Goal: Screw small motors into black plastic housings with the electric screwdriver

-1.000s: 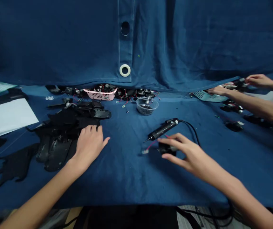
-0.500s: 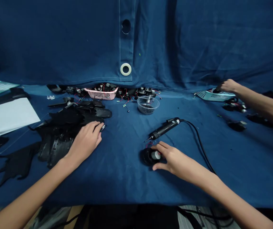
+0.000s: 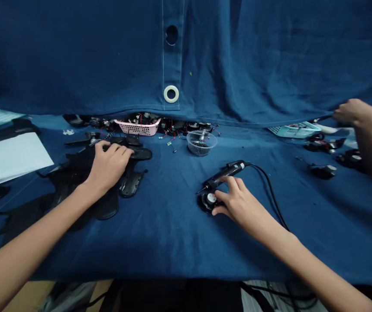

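Note:
My left hand (image 3: 109,164) is over the pile of black plastic parts (image 3: 140,154), its fingers bent but apart; its undersides are hidden, and nothing shows clearly in its grasp. Just below that hand lies a small black plastic piece (image 3: 130,184). Between thumb and fingers, my right hand (image 3: 233,199) grips a round black part with a silver motor (image 3: 210,199) on it, low over the cloth. Right behind this part lies a black electric screwdriver (image 3: 224,174), its bit pointing left and a cable running off to the right.
A clear plastic bowl (image 3: 201,143) of small dark bits stands behind the screwdriver. Farther back is a pink basket (image 3: 138,129) of wired parts. White paper (image 3: 13,158) lies left. At right, another person's hand (image 3: 354,113) is near a teal basket (image 3: 294,131); motor parts (image 3: 324,171) lie nearby.
My left hand has moved up and left over the pile, uncovering the small black piece. My right hand has shifted the motor part slightly up and right. The other person's hand has left the teal basket.

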Motion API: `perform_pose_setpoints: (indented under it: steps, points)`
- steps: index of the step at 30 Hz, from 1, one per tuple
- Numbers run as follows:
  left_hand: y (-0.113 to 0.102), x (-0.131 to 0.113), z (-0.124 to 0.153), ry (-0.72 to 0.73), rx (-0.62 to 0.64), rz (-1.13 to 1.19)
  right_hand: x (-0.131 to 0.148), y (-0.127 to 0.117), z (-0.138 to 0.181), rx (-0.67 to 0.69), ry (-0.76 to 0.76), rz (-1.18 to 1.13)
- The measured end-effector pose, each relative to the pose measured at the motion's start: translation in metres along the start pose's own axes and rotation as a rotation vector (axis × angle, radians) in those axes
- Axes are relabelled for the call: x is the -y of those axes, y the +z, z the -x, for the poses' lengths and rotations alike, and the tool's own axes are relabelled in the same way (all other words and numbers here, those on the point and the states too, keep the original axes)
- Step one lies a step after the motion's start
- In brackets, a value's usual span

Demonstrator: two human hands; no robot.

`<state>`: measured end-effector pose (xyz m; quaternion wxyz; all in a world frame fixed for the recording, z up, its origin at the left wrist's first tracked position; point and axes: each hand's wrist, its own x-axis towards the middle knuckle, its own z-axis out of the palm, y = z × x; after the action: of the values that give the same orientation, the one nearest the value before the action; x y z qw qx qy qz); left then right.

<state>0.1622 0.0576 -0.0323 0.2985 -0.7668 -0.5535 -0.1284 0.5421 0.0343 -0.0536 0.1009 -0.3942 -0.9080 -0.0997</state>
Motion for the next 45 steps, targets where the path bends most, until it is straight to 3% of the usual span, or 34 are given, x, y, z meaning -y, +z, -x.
perform_pose_setpoints:
  steps: [3, 5, 7, 9, 10, 13, 16, 19, 22, 25, 28, 30, 32, 35, 39, 42, 45]
  points:
    - [-0.017, -0.025, -0.005, -0.151, -0.187, 0.273, -0.006, 0.007, 0.001, -0.023, -0.021, -0.025]
    - [-0.021, -0.052, -0.006, -0.288, -0.23, 0.621, -0.008, 0.008, 0.0, 0.028, -0.025, -0.102]
    - [-0.015, -0.081, -0.006, -0.502, -0.16, 1.031, -0.009, 0.006, -0.002, 0.102, -0.009, -0.159]
    - [-0.001, -0.104, -0.005, -0.711, 0.007, 1.421, -0.009, 0.002, -0.004, 0.173, 0.031, -0.181]
    - [0.007, -0.112, -0.004, -0.794, 0.073, 1.529, -0.008, 0.001, -0.004, 0.204, 0.048, -0.205]
    - [0.03, -0.119, -0.001, -0.842, 0.153, 1.579, -0.01, -0.003, -0.002, 0.254, 0.065, -0.36]
    - [0.039, -0.109, 0.004, -0.756, 0.234, 1.486, -0.013, -0.002, 0.002, 0.224, 0.049, -0.466]
    - [0.031, -0.099, 0.009, -0.55, 0.358, 1.108, -0.016, 0.0, 0.004, 0.147, 0.034, -0.433]
    - [0.011, -0.103, 0.01, -0.341, 0.284, 0.74, -0.016, 0.001, 0.005, 0.09, 0.023, -0.426]
    - [-0.009, -0.123, 0.004, -0.032, 0.223, 0.744, -0.012, 0.001, 0.005, 0.11, 0.011, -0.561]
    - [-0.015, -0.147, -0.008, 0.259, 0.369, 0.89, -0.008, 0.0, 0.004, 0.16, -0.015, -0.668]
    - [-0.012, -0.16, -0.015, 0.352, 0.441, 0.949, -0.006, -0.003, 0.004, 0.17, -0.038, -0.693]
    - [-0.01, -0.17, -0.021, 0.365, 0.43, 0.964, -0.005, -0.009, 0.004, 0.171, -0.041, -0.696]
    - [-0.016, -0.174, -0.025, 0.299, 0.291, 0.932, -0.007, -0.025, 0.007, 0.142, -0.003, -0.638]
    - [-0.03, -0.176, -0.025, 0.22, 0.144, 0.828, -0.019, -0.044, 0.016, 0.127, 0.013, -0.338]
    - [-0.029, -0.191, -0.023, 0.185, 0.159, 0.666, -0.035, -0.037, 0.023, 0.228, 0.019, -0.034]
    - [-0.023, -0.208, -0.02, 0.198, 0.217, 0.524, -0.042, -0.019, 0.029, 0.274, 0.093, 0.069]
